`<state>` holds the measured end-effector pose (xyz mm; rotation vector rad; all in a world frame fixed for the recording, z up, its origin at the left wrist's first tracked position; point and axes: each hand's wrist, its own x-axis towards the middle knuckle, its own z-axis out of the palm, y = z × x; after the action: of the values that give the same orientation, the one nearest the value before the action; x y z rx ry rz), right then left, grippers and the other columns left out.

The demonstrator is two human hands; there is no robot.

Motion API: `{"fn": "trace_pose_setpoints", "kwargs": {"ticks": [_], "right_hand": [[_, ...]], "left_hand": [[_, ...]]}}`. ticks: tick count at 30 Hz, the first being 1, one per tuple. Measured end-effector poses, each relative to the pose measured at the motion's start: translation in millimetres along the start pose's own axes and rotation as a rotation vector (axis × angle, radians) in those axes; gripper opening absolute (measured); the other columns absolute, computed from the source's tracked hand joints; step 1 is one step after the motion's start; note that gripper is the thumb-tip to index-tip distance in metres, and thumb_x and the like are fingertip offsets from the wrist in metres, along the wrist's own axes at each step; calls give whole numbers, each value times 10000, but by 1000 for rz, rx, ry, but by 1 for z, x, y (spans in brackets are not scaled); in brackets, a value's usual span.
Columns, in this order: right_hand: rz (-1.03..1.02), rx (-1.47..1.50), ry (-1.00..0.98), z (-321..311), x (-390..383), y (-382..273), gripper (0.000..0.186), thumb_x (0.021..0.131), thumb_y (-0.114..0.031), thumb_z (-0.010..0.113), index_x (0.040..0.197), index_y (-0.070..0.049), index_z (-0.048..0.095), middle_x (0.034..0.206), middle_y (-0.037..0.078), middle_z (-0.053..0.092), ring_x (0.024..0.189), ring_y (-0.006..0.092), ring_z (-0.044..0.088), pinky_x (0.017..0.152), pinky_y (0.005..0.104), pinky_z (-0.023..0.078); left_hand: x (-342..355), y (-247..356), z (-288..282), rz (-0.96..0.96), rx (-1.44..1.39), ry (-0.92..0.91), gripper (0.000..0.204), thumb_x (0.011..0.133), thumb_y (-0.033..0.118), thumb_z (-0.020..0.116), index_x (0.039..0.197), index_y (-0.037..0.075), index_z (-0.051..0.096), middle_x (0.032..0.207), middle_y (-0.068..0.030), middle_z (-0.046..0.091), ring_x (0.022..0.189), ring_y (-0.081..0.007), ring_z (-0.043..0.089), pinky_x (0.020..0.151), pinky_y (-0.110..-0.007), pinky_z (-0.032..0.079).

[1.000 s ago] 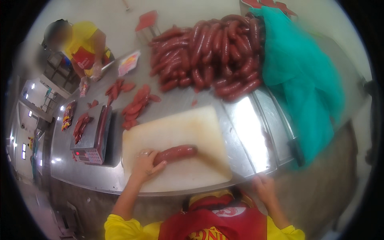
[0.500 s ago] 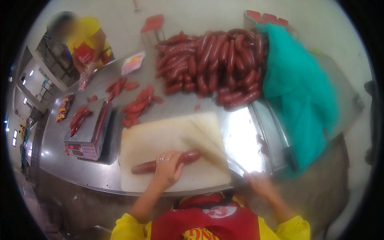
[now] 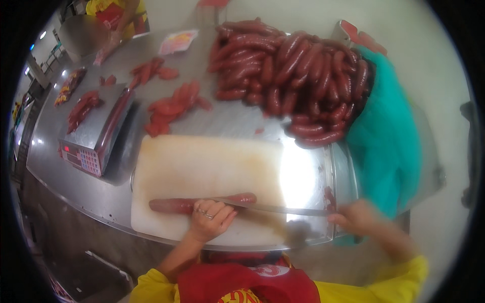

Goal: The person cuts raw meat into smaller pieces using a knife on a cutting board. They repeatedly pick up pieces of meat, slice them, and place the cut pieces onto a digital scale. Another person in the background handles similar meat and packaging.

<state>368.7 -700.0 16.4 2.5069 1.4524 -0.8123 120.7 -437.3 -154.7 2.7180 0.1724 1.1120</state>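
My left hand (image 3: 211, 219) is closed on a long red sausage (image 3: 169, 205) lying across the lower part of a white cutting board (image 3: 207, 156). At the right, my right hand (image 3: 356, 218) grips the handle of a long knife (image 3: 298, 210). The blade stretches leftward over the board to the sausage, just above my left fingers; whether it touches the meat I cannot tell.
A heap of sausages (image 3: 290, 65) and a teal cloth (image 3: 384, 141) occupy the steel table's (image 3: 91, 192) back right. A scale (image 3: 96, 131), sliced pieces (image 3: 174, 103) and packets (image 3: 69, 87) lie left and behind the board. A co-worker (image 3: 113, 17) stands at the back left.
My right hand has risen rightward and swung the knife over the sausage. My left hand has shifted right along it. The view has shifted; the co-worker sits higher in it.
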Motion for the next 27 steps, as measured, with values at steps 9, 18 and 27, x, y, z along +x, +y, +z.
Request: {"fn": "trace_pose_setpoints", "kwargs": {"ticks": [9, 18, 27], "right_hand": [[-84, 142, -288, 21, 114, -42, 802, 941, -663, 292, 774, 12, 693, 677, 241, 632, 715, 415, 636, 735, 456, 509], [-132, 252, -165, 34, 100, -38, 725, 954, -622, 330, 777, -15, 686, 663, 225, 628, 692, 424, 628, 700, 471, 498], [-85, 135, -190, 25, 55, -21, 719, 952, -611, 352, 709, -10, 664, 600, 231, 597, 660, 418, 630, 633, 466, 510]], "left_hand": [[3, 0, 2, -81, -5, -17, 256, 632, 177, 807, 834, 165, 650, 886, 18, 554, 839, -185, 511, 732, -342, 395], [3, 1, 2, -58, -2, 11, 258, 624, 175, 808, 825, 161, 648, 877, 14, 559, 824, -190, 516, 739, -344, 400], [6, 5, 1, -133, -22, 13, 176, 674, 159, 758, 803, 147, 639, 791, 7, 582, 725, -179, 546, 691, -327, 406]]}}
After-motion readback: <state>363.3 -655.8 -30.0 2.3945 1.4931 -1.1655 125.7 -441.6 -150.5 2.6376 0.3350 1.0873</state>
